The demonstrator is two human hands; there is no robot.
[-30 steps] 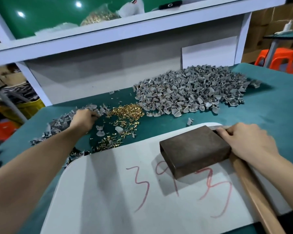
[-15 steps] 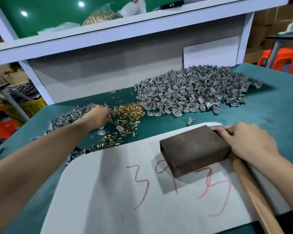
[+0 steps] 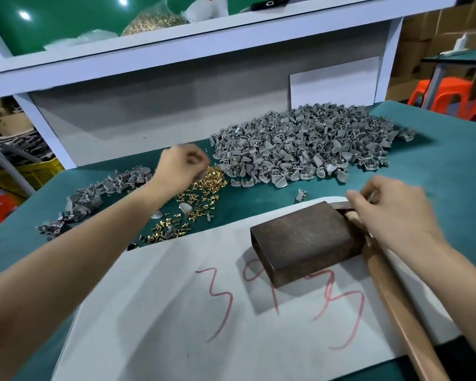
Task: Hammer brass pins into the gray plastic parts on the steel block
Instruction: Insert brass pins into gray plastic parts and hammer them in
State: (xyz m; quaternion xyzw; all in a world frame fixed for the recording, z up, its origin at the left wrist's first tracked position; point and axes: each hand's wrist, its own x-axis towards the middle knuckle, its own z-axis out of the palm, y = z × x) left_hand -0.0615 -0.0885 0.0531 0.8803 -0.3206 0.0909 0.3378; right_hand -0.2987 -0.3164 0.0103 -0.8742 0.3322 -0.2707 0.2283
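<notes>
**Steel block bare; left hand has crossed to the pins**

The steel block (image 3: 305,237) sits empty on the white sheet (image 3: 176,312), near right. My left hand (image 3: 176,166) has moved right from the small gray-part pile (image 3: 99,199) to the brass pins (image 3: 201,193). Its fingers are curled and blurred, so I cannot tell what they hold. My right hand (image 3: 390,210) curls over the hammer (image 3: 396,298) head, grip unclear. I judge I am still gathering pieces.

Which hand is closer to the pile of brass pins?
Left. The left hand is right over the brass pins' far left edge; the right hand is well off to their right, by the steel block's far corner.
</notes>
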